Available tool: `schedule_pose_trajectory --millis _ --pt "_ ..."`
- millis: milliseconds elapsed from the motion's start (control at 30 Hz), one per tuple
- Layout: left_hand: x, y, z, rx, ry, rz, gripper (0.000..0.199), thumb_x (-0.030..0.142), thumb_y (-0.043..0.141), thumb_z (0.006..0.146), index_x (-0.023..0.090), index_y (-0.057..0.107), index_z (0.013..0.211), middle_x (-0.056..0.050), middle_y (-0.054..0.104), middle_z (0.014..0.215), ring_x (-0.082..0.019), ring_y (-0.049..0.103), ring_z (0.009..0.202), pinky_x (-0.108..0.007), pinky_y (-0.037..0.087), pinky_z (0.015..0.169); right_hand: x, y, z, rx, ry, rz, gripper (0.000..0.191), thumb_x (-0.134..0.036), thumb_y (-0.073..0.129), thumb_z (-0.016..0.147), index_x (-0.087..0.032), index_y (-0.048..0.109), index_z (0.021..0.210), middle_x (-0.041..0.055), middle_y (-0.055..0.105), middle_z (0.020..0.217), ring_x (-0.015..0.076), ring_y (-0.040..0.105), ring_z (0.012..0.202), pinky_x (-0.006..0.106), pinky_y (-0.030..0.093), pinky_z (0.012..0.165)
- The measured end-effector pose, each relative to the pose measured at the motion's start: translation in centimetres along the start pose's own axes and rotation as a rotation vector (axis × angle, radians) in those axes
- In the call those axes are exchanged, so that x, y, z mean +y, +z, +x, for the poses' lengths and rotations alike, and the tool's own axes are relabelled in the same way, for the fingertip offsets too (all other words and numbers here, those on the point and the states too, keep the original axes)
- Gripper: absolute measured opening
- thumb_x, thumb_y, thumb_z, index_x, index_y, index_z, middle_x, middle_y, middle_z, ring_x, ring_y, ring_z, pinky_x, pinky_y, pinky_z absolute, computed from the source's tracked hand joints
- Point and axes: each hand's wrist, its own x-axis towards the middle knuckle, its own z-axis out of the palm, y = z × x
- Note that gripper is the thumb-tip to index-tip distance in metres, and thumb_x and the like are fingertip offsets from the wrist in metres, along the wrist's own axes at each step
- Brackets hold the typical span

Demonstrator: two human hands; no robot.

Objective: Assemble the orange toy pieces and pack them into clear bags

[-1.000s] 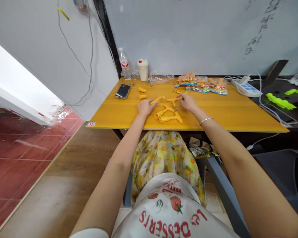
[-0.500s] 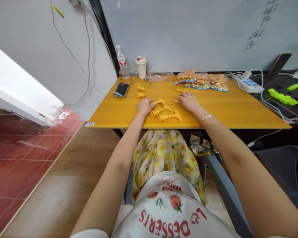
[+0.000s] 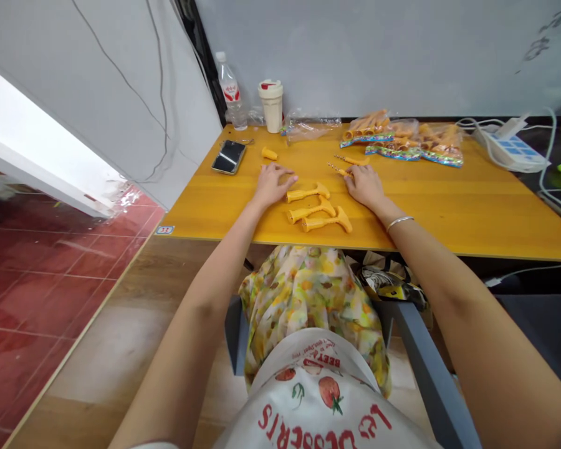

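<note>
My left hand (image 3: 272, 183) rests on the table left of the capped tools, its thumb and fingers apart. Just beyond it lies a yellow sleeve (image 3: 269, 153). My right hand (image 3: 363, 183) has its fingers closed on the handle of a small corkscrew (image 3: 337, 169), whose metal spiral points left. A second corkscrew (image 3: 351, 159) with a yellow handle lies beyond that hand. Between my hands three yellow T-shaped corkscrews with sleeves on lie in a group: a far one (image 3: 308, 192), a middle one (image 3: 311, 209) and a near one (image 3: 327, 220).
At the back left stand a water bottle (image 3: 232, 93) and a white cup (image 3: 272, 107), near a phone (image 3: 229, 156). Crumpled clear plastic (image 3: 312, 128) lies beside the cup. Bags of orange tools (image 3: 395, 146) and a power strip (image 3: 512, 147) lie at the back right.
My left hand has left the far capped corkscrew and moved toward the sleeves; only one of the two sleeves shows now. My right hand stays at the bare corkscrew. The view has shifted.
</note>
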Motion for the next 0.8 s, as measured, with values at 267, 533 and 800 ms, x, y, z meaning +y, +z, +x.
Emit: schedule_pose_trajectory --millis 267,533,800 --pt "-4.2 0.2 2.8 -0.079 -0.114 0.186 0.036 0.030 0.059 0.089 0.018 0.065 0.122 -0.017 0.061 0.121 -0.036 0.050 0.119 -0.050 0.040 0.102 -0.8 1.3 3.2 -0.080 -0.108 0.010 0.043 -0.036 0.034 0.098 -0.010 0.063 0.117 0.0215 0.064 0.115 0.0358 0.050 0.115 0.048 0.041 0.095" --pt "-1.7 5.2 8.8 -0.237 0.126 -0.202 0.025 0.030 0.062 0.089 0.015 0.065 0.110 -0.010 0.069 0.112 -0.023 0.062 0.110 -0.036 0.045 0.102 0.1 3.5 6.7 -0.093 -0.221 0.064 0.036 -0.031 0.037 0.098 -0.014 0.065 0.113 0.0170 0.064 0.110 0.0307 0.052 0.108 0.043 0.042 0.097" --pt "-1.5 5.7 9.8 -0.261 0.113 -0.301 0.020 0.029 0.062 0.089 0.022 0.062 0.107 -0.006 0.070 0.110 -0.023 0.064 0.107 -0.037 0.047 0.100 1.0 3.7 6.6 -0.081 -0.150 0.129 0.034 -0.032 0.035 0.099 -0.019 0.064 0.110 0.0156 0.065 0.106 0.0316 0.053 0.106 0.045 0.045 0.093"
